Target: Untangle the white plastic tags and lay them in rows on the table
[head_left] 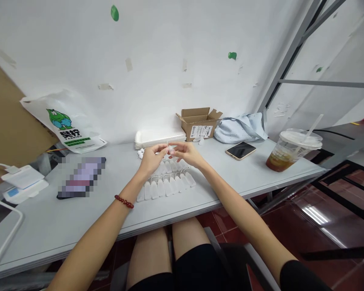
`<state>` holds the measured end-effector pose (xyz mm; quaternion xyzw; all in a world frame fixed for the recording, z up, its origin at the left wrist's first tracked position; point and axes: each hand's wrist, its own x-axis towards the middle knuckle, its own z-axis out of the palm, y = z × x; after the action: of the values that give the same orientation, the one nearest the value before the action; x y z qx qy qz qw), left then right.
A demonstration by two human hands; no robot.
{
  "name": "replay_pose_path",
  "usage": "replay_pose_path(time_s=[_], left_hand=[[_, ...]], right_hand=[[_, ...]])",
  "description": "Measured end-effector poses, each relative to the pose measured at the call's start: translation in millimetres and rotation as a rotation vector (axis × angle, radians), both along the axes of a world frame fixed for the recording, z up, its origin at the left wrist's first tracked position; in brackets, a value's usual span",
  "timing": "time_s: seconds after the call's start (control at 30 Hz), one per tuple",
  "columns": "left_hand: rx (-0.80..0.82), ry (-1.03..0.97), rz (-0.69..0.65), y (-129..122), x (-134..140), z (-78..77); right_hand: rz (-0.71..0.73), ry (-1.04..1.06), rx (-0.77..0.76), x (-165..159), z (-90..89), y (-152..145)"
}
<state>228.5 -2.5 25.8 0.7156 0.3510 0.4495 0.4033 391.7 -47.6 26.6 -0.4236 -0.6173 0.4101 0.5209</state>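
Above the desk my left hand (pixel 153 157) and my right hand (pixel 189 153) meet, fingertips pinched together. Between them is a small whitish translucent piece (pixel 171 150) with a thin pale loop or strand; its exact kind is too small to make out. Just below the hands lie rows of translucent white plastic pieces (pixel 165 186), long and round-shouldered, with thin loops at their upper ends. The back row is partly covered by my hands. Beside my left fingers sits a little heap of small white pieces (pixel 141 153).
Behind my hands are a white stack (pixel 160 137) and an open cardboard box (pixel 200 125). To the right lie a light blue cloth bag (pixel 241 128), a phone (pixel 241 150) and a lidded drink cup (pixel 286 153). Leftward are a plastic bag (pixel 69 125), a blurred phone (pixel 83 176) and a white cable (pixel 10 234).
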Motion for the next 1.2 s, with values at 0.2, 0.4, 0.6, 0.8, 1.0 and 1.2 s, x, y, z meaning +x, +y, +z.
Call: replay_pose_path(time_s=[0.2,0.4,0.6,0.8,1.0,1.2], left_hand=[[0.431,0.140,0.108,-12.0,0.4,5.3],[0.752,0.326,-0.027,-14.8,4.1,-0.6],[0.833,0.354,-0.077,-17.7,8.0,-4.3],[0.843,0.383,-0.246,-25.1,17.6,-4.0],[0.617,0.532,-0.369,-52.0,33.0,1.8],[0.406,0.690,-0.329,-75.4,47.1,0.6]], right_hand=[[-0.105,0.081,-0.016,0.6,0.1,3.9],[-0.063,0.086,-0.112,5.4,4.9,1.5],[0.047,-0.007,-0.201,22.0,12.3,-1.7],[0.184,-0.225,-0.345,48.3,23.2,-12.1],[0.384,-0.428,-0.537,75.1,29.6,-26.5],[0.494,-0.558,-0.674,77.8,22.7,-25.0]])
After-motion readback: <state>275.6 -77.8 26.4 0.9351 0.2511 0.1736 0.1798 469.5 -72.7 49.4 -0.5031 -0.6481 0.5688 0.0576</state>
